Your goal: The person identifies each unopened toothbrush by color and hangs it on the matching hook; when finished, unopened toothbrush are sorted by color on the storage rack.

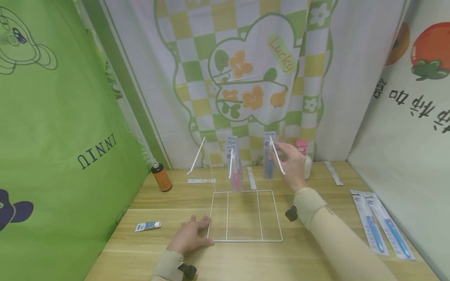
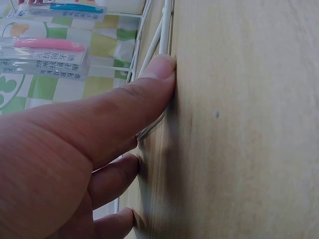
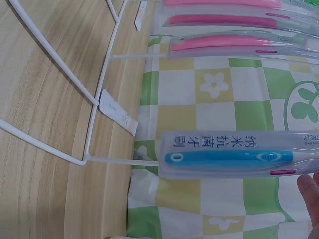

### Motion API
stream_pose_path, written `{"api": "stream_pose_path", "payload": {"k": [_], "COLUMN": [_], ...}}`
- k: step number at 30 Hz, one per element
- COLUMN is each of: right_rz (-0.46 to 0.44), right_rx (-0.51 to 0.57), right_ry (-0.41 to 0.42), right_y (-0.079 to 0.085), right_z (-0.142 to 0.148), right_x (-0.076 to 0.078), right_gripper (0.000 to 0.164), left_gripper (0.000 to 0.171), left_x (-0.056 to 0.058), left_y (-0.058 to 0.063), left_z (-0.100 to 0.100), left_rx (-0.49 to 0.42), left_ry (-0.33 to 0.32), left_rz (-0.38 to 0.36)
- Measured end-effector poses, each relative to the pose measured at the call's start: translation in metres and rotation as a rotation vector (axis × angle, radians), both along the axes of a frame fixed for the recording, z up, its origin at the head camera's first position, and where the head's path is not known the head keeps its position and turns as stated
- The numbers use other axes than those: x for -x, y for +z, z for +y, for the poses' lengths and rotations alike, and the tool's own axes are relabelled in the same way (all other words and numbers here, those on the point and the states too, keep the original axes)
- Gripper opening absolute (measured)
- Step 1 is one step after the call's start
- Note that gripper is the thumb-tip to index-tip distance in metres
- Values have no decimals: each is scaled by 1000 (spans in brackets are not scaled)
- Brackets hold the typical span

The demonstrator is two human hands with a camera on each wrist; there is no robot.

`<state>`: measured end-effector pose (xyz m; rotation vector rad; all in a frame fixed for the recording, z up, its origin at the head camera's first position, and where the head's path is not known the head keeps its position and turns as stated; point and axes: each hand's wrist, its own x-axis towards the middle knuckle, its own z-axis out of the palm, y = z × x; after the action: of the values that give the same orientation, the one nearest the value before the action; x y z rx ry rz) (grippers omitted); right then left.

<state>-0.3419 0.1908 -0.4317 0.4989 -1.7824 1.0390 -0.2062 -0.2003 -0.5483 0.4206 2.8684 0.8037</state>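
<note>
A white wire rack (image 1: 242, 240) stands on the table, its hooks rising above the base. My left hand (image 1: 191, 235) lies at the base's front left corner; in the left wrist view its thumb (image 2: 159, 67) presses on the wire, the other fingers spread on the wood. At the right hook, my right hand (image 1: 291, 162) pinches the upper part of a packaged blue toothbrush (image 1: 269, 160). The right wrist view shows this blue toothbrush pack (image 3: 229, 158) at full length, with fingertips (image 3: 306, 191) at its edge. Several pink toothbrush packs (image 1: 235, 171) hang from the middle hook.
Two blue toothbrush packs (image 1: 374, 226) lie at the table's right. A toothpaste tube (image 1: 148, 226) and an orange bottle (image 1: 161, 178) are on the left. Flat white strips (image 1: 334, 173) lie toward the back. A pink-capped bottle (image 1: 308, 166) stands behind the right hand.
</note>
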Motion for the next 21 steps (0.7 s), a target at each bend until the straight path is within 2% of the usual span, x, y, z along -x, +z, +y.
{"api": "stream_pose_path", "payload": {"k": [8,16,21], "right_rz": [5,27,-53], "right_rx": [16,-16,5], "right_ry": [2,-21,-5], "right_y": [-2,-2,-11], "right_z": [0,1,15], "right_x": [2,-3,-15], "right_gripper": [35,36,40], "left_gripper": [88,88,89], "left_x": [1,1,-2], "left_y": [0,0,2], "left_z": [0,-1,0], "left_rx": [2,15,4], "left_ry": [2,5,6], "left_rz": [-6,-4,-15]}}
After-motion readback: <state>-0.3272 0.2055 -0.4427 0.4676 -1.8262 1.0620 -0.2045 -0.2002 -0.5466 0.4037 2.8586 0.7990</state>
